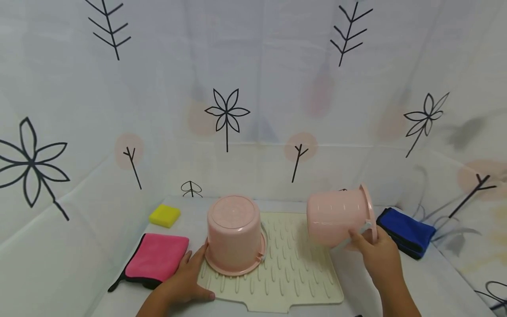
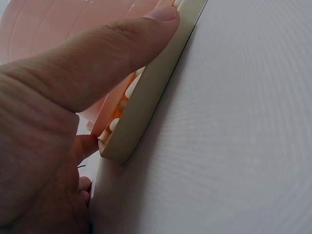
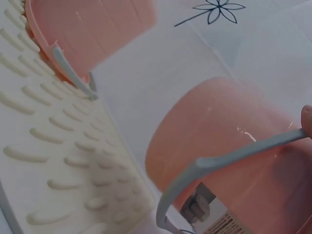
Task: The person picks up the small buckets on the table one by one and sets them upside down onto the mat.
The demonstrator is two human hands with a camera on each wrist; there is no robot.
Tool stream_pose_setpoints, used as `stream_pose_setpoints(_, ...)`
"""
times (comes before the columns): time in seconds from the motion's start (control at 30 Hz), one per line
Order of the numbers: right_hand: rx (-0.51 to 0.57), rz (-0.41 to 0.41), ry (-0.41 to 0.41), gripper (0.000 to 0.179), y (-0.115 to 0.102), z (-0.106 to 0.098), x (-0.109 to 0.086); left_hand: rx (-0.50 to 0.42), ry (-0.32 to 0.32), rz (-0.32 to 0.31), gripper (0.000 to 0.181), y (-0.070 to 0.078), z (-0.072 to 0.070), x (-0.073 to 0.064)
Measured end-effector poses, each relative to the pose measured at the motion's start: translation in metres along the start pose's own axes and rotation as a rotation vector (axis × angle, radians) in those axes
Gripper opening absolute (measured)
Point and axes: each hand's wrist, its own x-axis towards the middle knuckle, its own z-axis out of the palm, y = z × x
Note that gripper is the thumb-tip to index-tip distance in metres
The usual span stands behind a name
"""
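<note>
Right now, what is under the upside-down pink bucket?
The upside-down pink bucket sits on the cream ridged mat, which shows in front of it and to its right in the head view. The patch it covers, and the bucket's inside, cannot be seen.

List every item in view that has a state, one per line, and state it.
Pale pink plastic bucket on the mat: upside down.
Pale pink plastic bucket at right: on its side, held near the rim by the right hand.
Cream ridged rectangular mat: lying flat.
Bright pink black-edged cloth: folded.
Blue black-edged cloth: folded.
Yellow sponge-like block: lying flat.
</note>
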Motion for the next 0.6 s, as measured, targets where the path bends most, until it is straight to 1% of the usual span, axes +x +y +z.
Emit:
stream_pose_setpoints(0.13, 0.171, 0.063, -0.064, 0.095, 0.000, 0.000, -0.001, -0.005, 0.001, -0.003, 0.150, 0.000, 0.000, 0.000)
stream_pose_setpoints(0.23, 0.269, 0.071, -0.107, 0.093, 0.002, 0.000, -0.001, -0.010, 0.002, -0.004, 0.149, 0.000, 0.000, -0.001)
stream_pose_setpoints(0.3, 0.332, 0.060, -0.129, 0.089, 0.003, 0.000, -0.002, -0.010, 0.001, 0.000, 0.149, -0.001, 0.000, -0.001)
stream_pose_setpoints(0.47, 0.478, 0.033, -0.136, 0.080, 0.004, 0.005, -0.005, 0.007, -0.001, 0.024, 0.148, -0.003, 0.001, 0.000)
stream_pose_setpoints(0.5, 0.511, 0.027, -0.131, 0.076, 0.004, 0.007, -0.006, 0.008, -0.001, 0.025, 0.148, -0.003, 0.001, 0.000)
stream_pose_setpoints(0.6, 0.626, -0.030, -0.145, 0.053, 0.003, 0.011, -0.010, 0.006, 0.000, 0.023, 0.148, -0.003, 0.000, 0.000)
